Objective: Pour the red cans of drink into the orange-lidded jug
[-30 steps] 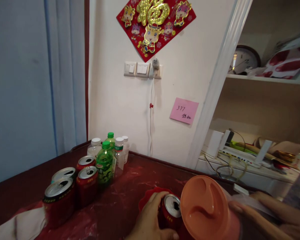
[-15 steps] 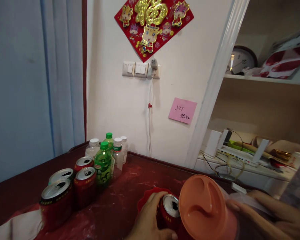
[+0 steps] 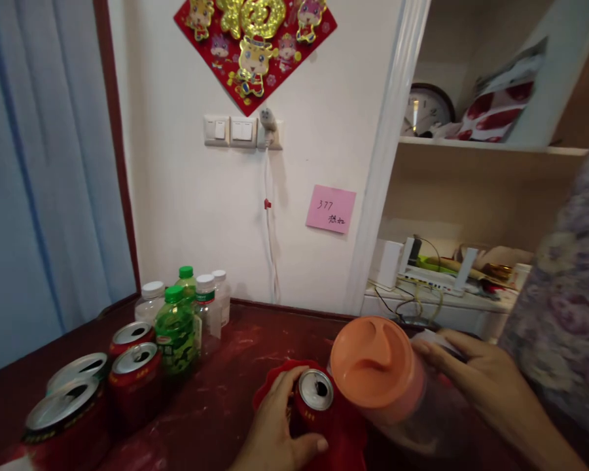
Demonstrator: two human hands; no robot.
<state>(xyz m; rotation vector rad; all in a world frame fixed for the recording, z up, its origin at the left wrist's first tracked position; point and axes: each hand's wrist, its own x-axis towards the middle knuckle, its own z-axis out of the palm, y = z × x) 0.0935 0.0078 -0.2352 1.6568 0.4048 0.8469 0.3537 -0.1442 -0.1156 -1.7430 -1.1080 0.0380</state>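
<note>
My left hand (image 3: 275,432) wraps around an opened red drink can (image 3: 313,400) that stands in a red dish (image 3: 269,391) on the dark red table (image 3: 235,366). My right hand (image 3: 476,379) holds a clear jug with an orange lid (image 3: 373,358), tipped on its side with the lid facing me, right beside the can.
Several opened red cans (image 3: 136,373) and green and clear plastic bottles (image 3: 177,327) stand at the table's back left. A blue curtain (image 3: 39,163) hangs at left. Shelves (image 3: 471,196) with a clock, a router and cables are at right. A pink note (image 3: 330,209) is on the wall.
The view has swung to the right, so everything sits further left in the picture. The tipped jug is now higher and closer to the can. My left hand stays on the can.
</note>
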